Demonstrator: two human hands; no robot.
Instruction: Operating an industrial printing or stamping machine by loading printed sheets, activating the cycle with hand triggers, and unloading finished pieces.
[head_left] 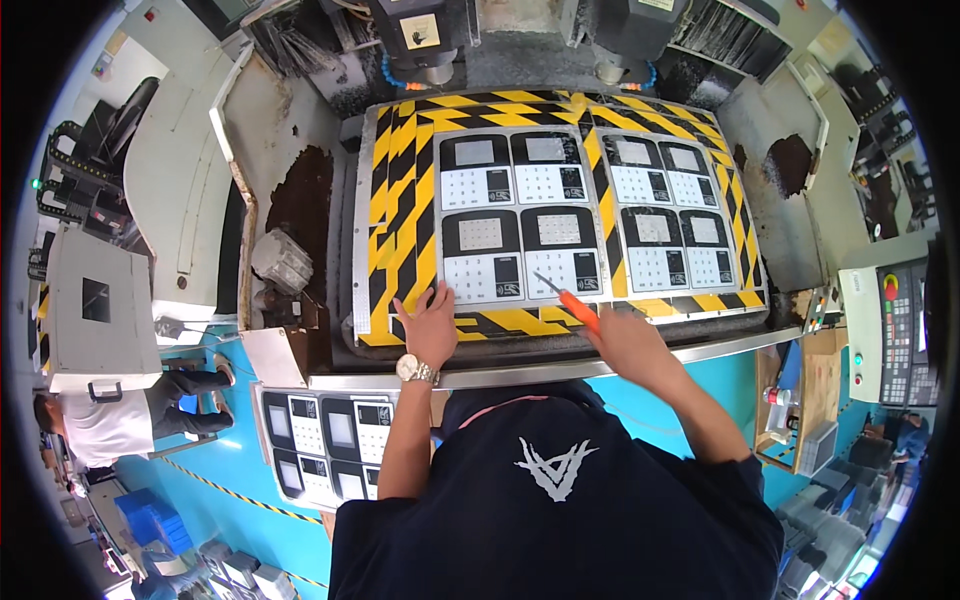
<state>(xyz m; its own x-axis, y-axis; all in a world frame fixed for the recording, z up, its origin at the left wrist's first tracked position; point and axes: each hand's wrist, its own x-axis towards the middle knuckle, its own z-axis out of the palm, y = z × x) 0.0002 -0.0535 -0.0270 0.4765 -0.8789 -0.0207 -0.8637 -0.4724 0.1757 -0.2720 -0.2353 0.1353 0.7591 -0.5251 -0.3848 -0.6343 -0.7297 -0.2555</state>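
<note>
My left hand, fingers spread, rests at the lower left corner of a sheet of keypad panels, touching it and the striped tape around it. In my closed right hand is a tool with an orange handle and thin metal shaft. Its tip points up and left at the white keypad area of the sheet's lower right panel; whether it touches cannot be made out. A second sheet of keypad panels lies to the right. Both lie flat on a bed with yellow-and-black striped tape.
Two machine heads with blue hoses hang beyond the bed. A metal rail runs along its near edge. More keypad panels stand below left. A control panel is at right, a grey cabinet at left, with a person nearby.
</note>
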